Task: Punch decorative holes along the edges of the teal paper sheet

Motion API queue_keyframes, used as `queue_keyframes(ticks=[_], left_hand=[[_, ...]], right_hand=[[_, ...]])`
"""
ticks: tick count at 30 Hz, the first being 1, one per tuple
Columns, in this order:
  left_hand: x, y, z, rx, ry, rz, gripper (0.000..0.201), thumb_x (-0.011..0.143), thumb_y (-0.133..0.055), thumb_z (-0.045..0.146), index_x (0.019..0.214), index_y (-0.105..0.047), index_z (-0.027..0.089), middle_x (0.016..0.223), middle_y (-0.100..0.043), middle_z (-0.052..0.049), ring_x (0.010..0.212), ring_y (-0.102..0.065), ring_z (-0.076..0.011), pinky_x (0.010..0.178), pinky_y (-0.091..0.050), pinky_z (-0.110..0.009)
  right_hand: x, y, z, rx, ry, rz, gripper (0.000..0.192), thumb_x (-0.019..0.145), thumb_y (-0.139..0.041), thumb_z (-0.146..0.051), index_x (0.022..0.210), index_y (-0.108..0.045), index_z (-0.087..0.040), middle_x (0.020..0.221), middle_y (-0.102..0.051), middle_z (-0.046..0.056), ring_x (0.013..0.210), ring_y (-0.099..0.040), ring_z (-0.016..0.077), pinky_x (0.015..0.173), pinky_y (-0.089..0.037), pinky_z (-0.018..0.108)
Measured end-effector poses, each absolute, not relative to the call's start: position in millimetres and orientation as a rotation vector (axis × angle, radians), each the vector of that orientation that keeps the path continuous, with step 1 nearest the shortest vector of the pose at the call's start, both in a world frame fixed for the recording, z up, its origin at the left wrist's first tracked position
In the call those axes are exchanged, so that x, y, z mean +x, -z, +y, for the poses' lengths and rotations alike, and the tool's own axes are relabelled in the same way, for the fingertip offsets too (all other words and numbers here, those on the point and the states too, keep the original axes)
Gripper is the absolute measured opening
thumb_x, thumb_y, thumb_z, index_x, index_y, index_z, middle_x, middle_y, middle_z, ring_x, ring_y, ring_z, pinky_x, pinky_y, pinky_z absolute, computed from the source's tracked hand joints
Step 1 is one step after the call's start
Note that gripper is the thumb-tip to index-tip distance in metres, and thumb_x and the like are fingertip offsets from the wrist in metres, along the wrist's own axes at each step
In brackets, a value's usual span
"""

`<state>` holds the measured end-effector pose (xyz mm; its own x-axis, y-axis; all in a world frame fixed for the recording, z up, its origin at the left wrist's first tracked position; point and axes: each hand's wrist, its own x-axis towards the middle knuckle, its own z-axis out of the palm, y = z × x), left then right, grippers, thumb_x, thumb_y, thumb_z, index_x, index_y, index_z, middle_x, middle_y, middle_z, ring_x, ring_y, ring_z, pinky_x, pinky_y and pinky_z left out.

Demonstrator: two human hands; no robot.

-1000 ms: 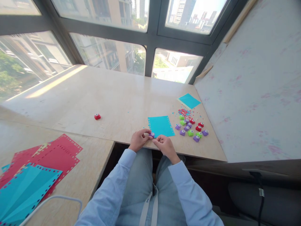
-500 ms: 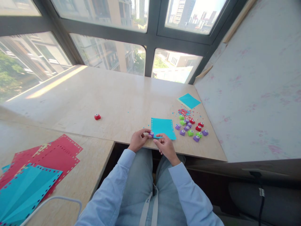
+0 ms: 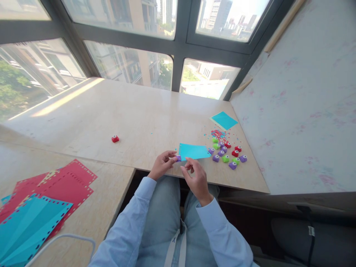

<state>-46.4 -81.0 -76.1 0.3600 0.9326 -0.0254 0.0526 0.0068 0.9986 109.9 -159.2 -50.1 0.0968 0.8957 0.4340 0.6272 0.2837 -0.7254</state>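
Note:
My left hand (image 3: 164,164) is closed round a small purple craft punch (image 3: 178,158), at the near left corner of a square blue paper sheet (image 3: 194,151). A row of punched holes runs down the sheet's left edge, and a few holes show at its right edge. The sheet's near side is tilted up off the table. My right hand (image 3: 195,175) is at the sheet's near edge, its fingers bent and thumb and forefinger apart. Whether a fingertip touches the paper I cannot tell.
Several purple, green and red punches (image 3: 226,159) cluster at the right, beside red and blue paper bits (image 3: 218,134) and more blue paper (image 3: 224,120). One red punch (image 3: 115,138) sits alone to the left. Punched red sheets (image 3: 69,189) and a white cable (image 3: 69,236) lie at the lower left.
The blue sheet has tipped from nearly flat to near side raised. The purple punch has turned in my left hand, so its eye no longer shows. My right thumb and forefinger have shifted slightly.

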Motion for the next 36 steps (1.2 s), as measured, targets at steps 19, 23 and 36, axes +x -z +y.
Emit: queue_keyframes(ticks=[19, 23, 36], left_hand=[[-44, 67, -80, 1.249, -0.917, 0.969, 0.049, 0.075, -0.065, 0.054, 0.102, -0.064, 0.014, 0.068, -0.067, -0.002, 0.051, -0.056, -0.009, 0.049, -0.047, -0.021], [-47, 69, -83, 1.254, -0.949, 0.905, 0.05, 0.074, -0.067, 0.054, 0.104, -0.065, 0.015, 0.077, -0.069, -0.004, 0.059, -0.06, -0.0118, 0.055, -0.051, -0.024], [-56, 76, -82, 1.19, -1.03, 0.897, 0.051, 0.087, -0.048, 0.057, 0.105, -0.064, 0.013, 0.091, -0.07, -0.009, 0.044, -0.046, -0.0053, 0.044, -0.04, -0.021]], right_hand=[[126, 27, -117, -1.622, 0.104, -2.117, 0.016, 0.089, -0.062, -0.026, 0.076, -0.069, -0.022, 0.084, -0.071, 0.004, 0.106, -0.056, 0.0232, 0.103, -0.013, 0.046], [126, 22, -117, -1.628, 0.01, -2.027, 0.023, 0.092, -0.058, -0.03, 0.073, -0.07, -0.023, 0.085, -0.071, 0.002, 0.097, -0.06, 0.0201, 0.101, -0.018, 0.043], [144, -4, -126, -1.436, -1.257, -1.189, 0.04, 0.076, -0.066, -0.056, 0.078, -0.062, -0.016, 0.063, -0.053, -0.003, 0.057, -0.043, 0.0104, 0.052, -0.031, 0.022]])
